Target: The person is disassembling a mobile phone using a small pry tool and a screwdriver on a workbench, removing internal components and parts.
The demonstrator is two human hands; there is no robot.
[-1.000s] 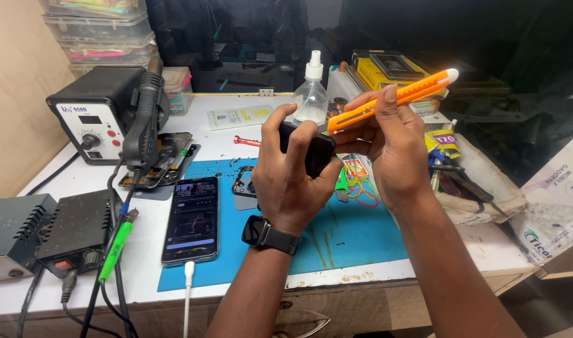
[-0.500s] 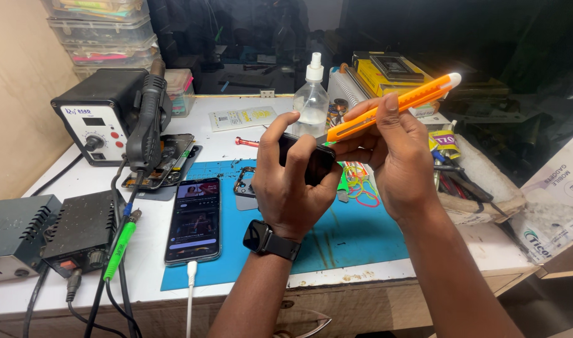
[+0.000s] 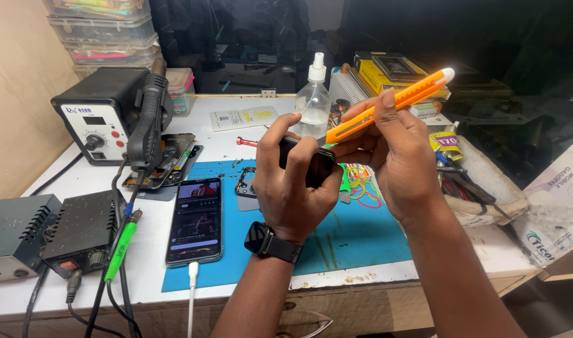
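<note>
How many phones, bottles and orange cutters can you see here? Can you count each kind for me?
Phones: 3, a dark one in the left hand at, a lit one on the blue mat, an opened one.
Spray bottles: 1.
Orange cutters: 1, in the right hand.
Total: 5.

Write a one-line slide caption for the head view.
Left hand grips a small black device; right hand holds an orange utility knife to it.
</note>
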